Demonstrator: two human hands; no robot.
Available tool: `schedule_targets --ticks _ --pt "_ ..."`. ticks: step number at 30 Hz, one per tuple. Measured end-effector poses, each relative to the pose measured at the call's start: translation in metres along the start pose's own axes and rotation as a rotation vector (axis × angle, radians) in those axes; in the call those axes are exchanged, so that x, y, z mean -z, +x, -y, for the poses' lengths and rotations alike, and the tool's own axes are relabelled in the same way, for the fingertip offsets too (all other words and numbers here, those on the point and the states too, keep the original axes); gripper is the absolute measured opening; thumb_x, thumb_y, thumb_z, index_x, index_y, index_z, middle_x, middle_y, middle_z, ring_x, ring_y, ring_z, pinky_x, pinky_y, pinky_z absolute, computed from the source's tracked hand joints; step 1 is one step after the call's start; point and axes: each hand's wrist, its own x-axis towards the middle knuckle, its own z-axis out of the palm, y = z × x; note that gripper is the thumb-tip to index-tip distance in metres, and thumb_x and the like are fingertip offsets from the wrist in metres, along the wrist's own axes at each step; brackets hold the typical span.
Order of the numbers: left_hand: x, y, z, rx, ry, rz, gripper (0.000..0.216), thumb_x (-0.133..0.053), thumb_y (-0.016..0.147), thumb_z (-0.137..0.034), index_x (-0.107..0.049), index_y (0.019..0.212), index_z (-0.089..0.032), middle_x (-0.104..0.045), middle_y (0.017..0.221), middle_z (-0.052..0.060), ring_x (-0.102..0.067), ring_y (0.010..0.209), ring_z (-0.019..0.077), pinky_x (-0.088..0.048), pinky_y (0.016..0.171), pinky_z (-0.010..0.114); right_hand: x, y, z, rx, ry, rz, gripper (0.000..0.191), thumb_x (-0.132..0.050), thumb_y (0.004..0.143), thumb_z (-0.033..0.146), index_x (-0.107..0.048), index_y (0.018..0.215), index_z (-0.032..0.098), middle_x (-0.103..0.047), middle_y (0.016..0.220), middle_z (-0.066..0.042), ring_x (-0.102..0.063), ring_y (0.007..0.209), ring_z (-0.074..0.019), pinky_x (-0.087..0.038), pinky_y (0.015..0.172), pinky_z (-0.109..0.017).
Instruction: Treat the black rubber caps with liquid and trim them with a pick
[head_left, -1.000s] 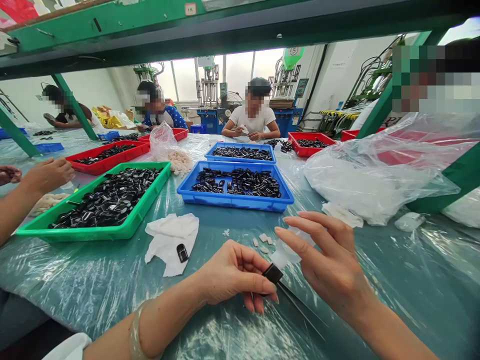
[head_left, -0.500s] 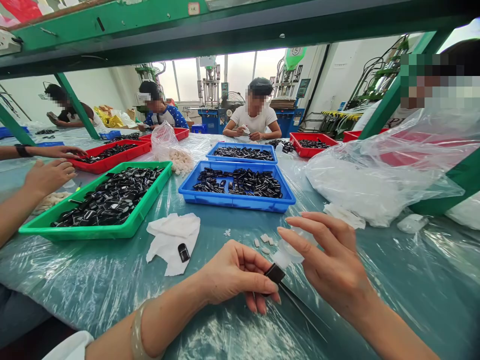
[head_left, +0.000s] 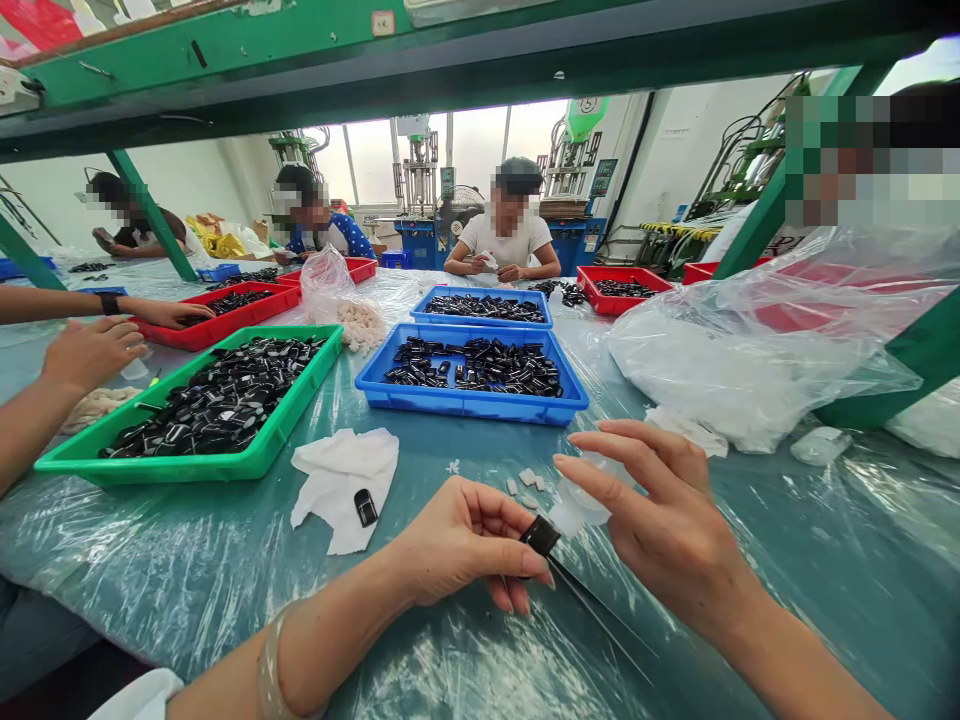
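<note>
My left hand (head_left: 465,545) pinches a small black plastic part (head_left: 541,535) between thumb and fingers just above the table. My right hand (head_left: 660,530) is beside it, its fingers curled round a small clear squeeze bottle (head_left: 574,505) whose tip points at the black part. A few small white pieces (head_left: 527,482) lie on the plastic sheet just beyond my hands. Another black part (head_left: 365,507) rests on a white cloth (head_left: 341,480) to the left.
A blue tray (head_left: 469,400) of black parts stands ahead, a second blue tray (head_left: 484,318) behind it, a green tray (head_left: 187,465) on the left and red trays (head_left: 225,322) beyond. Large clear plastic bags (head_left: 750,350) lie at right. Other people sit round the table; a co-worker's hands (head_left: 94,350) are at left.
My hands have hardly moved; the black part has tilted a little in my left fingers. At the left, a co-worker's arm with a wristband has reached onto the red tray.
</note>
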Motion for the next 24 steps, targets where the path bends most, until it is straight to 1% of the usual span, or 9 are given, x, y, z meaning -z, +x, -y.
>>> schedule_targets --ticks 5,12,18,24 --pt "-0.0001 -0.0006 -0.0005 0.007 0.011 -0.010 0.024 -0.075 0.058 -0.025 -0.067 0.075 -0.009 -0.067 0.068 0.006 -0.059 0.047 0.0097 -0.045 0.041 0.017 0.0006 0.0006 -0.0018 0.015 -0.008 0.013 0.037 -0.042 0.078 -0.003 -0.061 0.092 0.025 -0.066 0.096 -0.005 -0.054 0.099 -0.0233 -0.042 0.077 -0.040" --pt "-0.0006 -0.0004 -0.0002 0.015 0.007 -0.002 0.024 -0.074 0.059 -0.025 -0.067 0.075 -0.009 -0.067 0.068 0.006 -0.059 0.047 0.0094 -0.045 0.041 0.016 -0.0001 0.0003 0.0009 -0.001 0.000 0.002 0.036 -0.041 0.078 -0.003 -0.061 0.093 0.023 -0.066 0.095 -0.007 -0.053 0.099 -0.0242 -0.041 0.078 -0.042" --pt "-0.0016 -0.0002 0.0013 0.020 0.011 0.037 0.021 -0.073 0.061 -0.023 -0.067 0.075 -0.008 -0.067 0.067 0.005 -0.059 0.047 0.0087 -0.045 0.042 0.015 -0.0025 -0.0005 0.0037 -0.018 -0.015 -0.014 0.037 -0.042 0.077 -0.005 -0.060 0.093 0.023 -0.066 0.094 -0.006 -0.053 0.097 -0.0242 -0.041 0.077 -0.042" --pt "-0.0014 -0.0002 0.0023 0.033 0.003 0.026 0.022 -0.074 0.059 -0.024 -0.067 0.073 -0.009 -0.067 0.068 0.006 -0.060 0.048 0.0096 -0.045 0.042 0.016 -0.0027 -0.0015 0.0058 -0.028 -0.025 0.007 0.041 -0.040 0.074 -0.007 -0.060 0.095 0.021 -0.065 0.096 -0.007 -0.053 0.097 -0.0254 -0.040 0.077 -0.043"
